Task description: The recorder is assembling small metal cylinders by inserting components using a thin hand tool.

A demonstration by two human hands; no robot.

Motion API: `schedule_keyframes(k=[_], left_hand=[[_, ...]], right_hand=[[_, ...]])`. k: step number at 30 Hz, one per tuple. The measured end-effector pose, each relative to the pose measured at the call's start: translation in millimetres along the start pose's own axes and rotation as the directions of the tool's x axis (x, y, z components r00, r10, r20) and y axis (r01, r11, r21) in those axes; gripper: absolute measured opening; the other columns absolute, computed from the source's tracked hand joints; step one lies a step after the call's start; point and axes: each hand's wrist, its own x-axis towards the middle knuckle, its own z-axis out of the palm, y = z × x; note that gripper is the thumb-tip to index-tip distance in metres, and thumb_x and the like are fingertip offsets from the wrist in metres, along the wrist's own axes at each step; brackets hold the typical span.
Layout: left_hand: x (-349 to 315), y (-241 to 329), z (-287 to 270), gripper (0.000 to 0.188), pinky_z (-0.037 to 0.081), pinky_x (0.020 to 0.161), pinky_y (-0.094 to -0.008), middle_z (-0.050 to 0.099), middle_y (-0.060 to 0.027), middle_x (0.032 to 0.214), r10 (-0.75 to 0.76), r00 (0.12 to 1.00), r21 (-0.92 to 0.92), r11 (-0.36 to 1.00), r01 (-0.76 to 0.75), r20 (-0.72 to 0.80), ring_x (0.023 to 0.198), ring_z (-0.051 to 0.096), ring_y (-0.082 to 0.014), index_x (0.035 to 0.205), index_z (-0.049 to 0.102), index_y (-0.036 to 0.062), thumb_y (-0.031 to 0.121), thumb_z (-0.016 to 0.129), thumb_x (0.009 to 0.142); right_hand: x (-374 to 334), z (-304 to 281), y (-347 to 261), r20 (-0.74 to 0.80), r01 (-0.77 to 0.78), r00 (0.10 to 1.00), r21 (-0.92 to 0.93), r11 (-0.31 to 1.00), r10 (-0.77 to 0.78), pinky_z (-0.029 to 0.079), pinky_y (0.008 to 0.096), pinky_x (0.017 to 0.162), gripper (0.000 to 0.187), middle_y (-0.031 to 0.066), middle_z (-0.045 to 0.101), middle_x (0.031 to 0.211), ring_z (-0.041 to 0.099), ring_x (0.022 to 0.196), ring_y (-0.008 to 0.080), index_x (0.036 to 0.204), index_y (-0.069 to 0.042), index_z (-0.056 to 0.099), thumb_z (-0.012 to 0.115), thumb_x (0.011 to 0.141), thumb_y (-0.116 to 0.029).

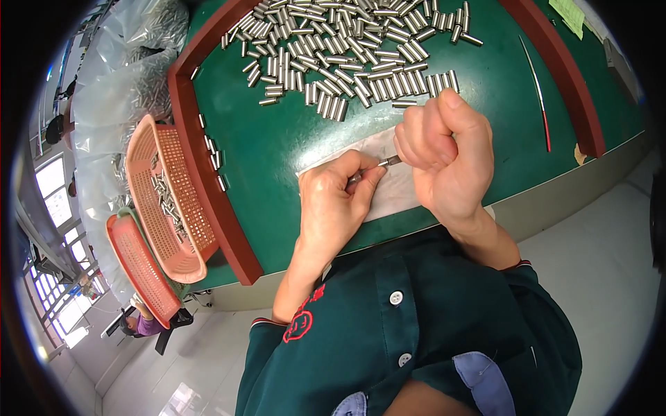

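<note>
My left hand [325,201] pinches a short metal cylinder [354,179] between thumb and fingers, low over a pale cloth [399,197]. Closed in a fist, my right hand [451,152] grips a thin tool [393,160] whose shaft points left, its end at my left fingertips. Most of that tool is hidden inside the fist, so I cannot tell its exact kind. Beyond both hands a large heap of shiny metal cylinders [340,59] spreads over the green tabletop [270,156], with a few lined up in short rows along its near side.
Red-brown wooden rails [201,163] border the work area left and right. A slim red-handled tool [547,125] lies by the right rail. Left of the table are a pink basket [198,229] with small metal parts, another pink basket [142,277] and clear plastic bags [97,152].
</note>
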Motion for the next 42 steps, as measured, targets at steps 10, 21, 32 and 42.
schedule_keyframes(k=[10,21,32,42], left_hand=[[-0.8,-0.8,0.0,0.005,0.035,0.04,-0.0268,0.045,-0.006,0.045,-0.013,1.0,-0.026,1.0,0.013,-0.007,0.038,0.041,-0.0151,0.068,0.06,0.0024,0.003,0.065,0.068],[2.9,0.9,-2.1,0.006,0.037,0.042,-0.0284,0.051,-0.0088,0.052,0.026,0.999,-0.031,0.999,-0.025,0.025,0.041,0.047,-0.0189,0.067,0.06,0.0019,0.002,0.066,0.066],[1.6,-1.5,-4.2,0.007,0.037,0.043,-0.0328,0.052,-0.0107,0.054,0.045,0.998,-0.064,0.997,-0.043,0.035,0.046,0.05,-0.0268,0.066,0.057,0.0022,0.0,0.064,0.065],[6.5,-1.6,-1.1,0.006,0.04,0.043,-0.032,0.052,-0.0112,0.05,0.094,0.996,-0.018,0.995,-0.094,0.003,0.044,0.052,-0.0257,0.065,0.059,0.0027,0.005,0.064,0.067]], right_hand=[[1.1,3.7,0.4,0.006,-0.013,1.0,-0.084,0.996,0.014,0.016,0.0236,0.039,0.041,-0.0029,0.024,0.043,0.015,0.039,0.0066,0.05,-0.012,0.026,0.03,0.09,-0.021],[1.6,7.9,0.1,0.01,-0.004,1.0,-0.185,0.983,0.006,0.015,0.0241,0.039,0.042,-0.0024,0.024,0.043,0.016,0.039,0.0067,0.049,-0.011,0.026,0.03,0.09,-0.021],[-4.5,17.1,-1.2,-0.035,-0.072,0.997,-0.332,0.941,0.064,0.016,0.0256,0.041,0.042,-0.0016,0.023,0.043,0.018,0.041,0.0085,0.048,-0.01,0.025,0.032,0.088,-0.02],[-0.2,17.2,11.6,0.034,0.089,0.996,-0.316,0.944,-0.083,0.017,0.0245,0.042,0.038,-0.0016,0.024,0.046,0.019,0.043,0.0067,0.051,-0.007,0.027,0.035,0.088,-0.012]])
